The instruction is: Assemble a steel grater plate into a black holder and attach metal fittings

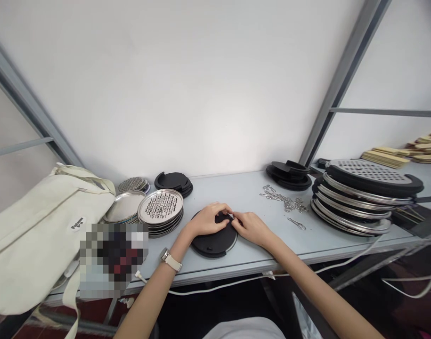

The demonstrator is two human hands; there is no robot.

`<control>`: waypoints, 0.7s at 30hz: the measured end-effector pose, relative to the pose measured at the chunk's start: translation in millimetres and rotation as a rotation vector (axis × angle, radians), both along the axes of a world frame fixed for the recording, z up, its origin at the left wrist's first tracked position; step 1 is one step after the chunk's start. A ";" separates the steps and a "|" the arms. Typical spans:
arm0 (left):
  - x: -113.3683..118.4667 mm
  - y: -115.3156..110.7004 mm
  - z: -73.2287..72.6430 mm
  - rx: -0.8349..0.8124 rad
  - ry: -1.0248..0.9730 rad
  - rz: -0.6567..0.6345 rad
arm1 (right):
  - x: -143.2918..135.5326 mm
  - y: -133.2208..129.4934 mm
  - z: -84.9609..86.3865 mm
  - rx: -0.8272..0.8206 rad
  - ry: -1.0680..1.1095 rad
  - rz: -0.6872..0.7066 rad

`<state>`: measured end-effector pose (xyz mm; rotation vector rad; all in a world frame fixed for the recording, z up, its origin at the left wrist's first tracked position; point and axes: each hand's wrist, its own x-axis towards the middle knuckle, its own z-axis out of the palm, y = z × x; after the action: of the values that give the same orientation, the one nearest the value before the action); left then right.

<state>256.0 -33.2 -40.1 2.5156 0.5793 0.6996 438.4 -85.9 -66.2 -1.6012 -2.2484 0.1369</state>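
Observation:
A black round plastic holder (210,245) lies at the table's front edge, a thin metal rim showing at its right side. My left hand (210,220) rests over its upper part, fingers curled on its far edge and thumb across its face. At the holder's upper right edge, my right hand (251,228) is closed in a pinch, its fingertips meeting those of my left. A small shiny bit (231,216) shows between the fingertips, too small to make out. Several loose wire clips (289,203) lie to the right of my hands, one nearer clip (297,223) apart from the pile.
Perforated metal grater discs (161,207) are stacked left, beside plain metal discs (127,207). Black holders stand behind them (173,182) and at back right (288,175). A tall disc stack (353,197) is at right. A cream bag (42,226) sits left; a white cable (215,287) crosses the front.

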 end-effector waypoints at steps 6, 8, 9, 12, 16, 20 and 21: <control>0.1 0.4 -0.2 0.008 -0.002 -0.006 | -0.2 -0.7 1.0 -0.003 0.006 0.002; 0.1 0.8 -0.2 0.007 0.002 -0.006 | -0.1 -1.0 1.3 -0.007 0.002 -0.002; 0.2 0.9 -0.2 0.007 0.004 -0.004 | 0.0 -1.1 1.3 -0.010 0.001 -0.002; 0.1 0.7 0.3 0.001 0.008 0.003 | 0.2 -1.2 1.3 -0.015 0.000 -0.003; 0.0 -0.2 1.0 -0.010 0.013 0.009 | -0.4 -1.5 2.0 -0.021 -0.001 -0.005; -0.1 -0.2 0.7 -0.016 0.014 0.006 | -1.2 -1.8 3.2 -0.030 -0.010 -0.013; 0.0 0.0 0.5 -0.019 0.013 0.004 | -1.2 -1.7 3.3 -0.032 -0.011 -0.016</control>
<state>256.0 -33.2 -39.6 2.5043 0.5931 0.6767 437.2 -87.6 -62.9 -1.6397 -2.2522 0.1615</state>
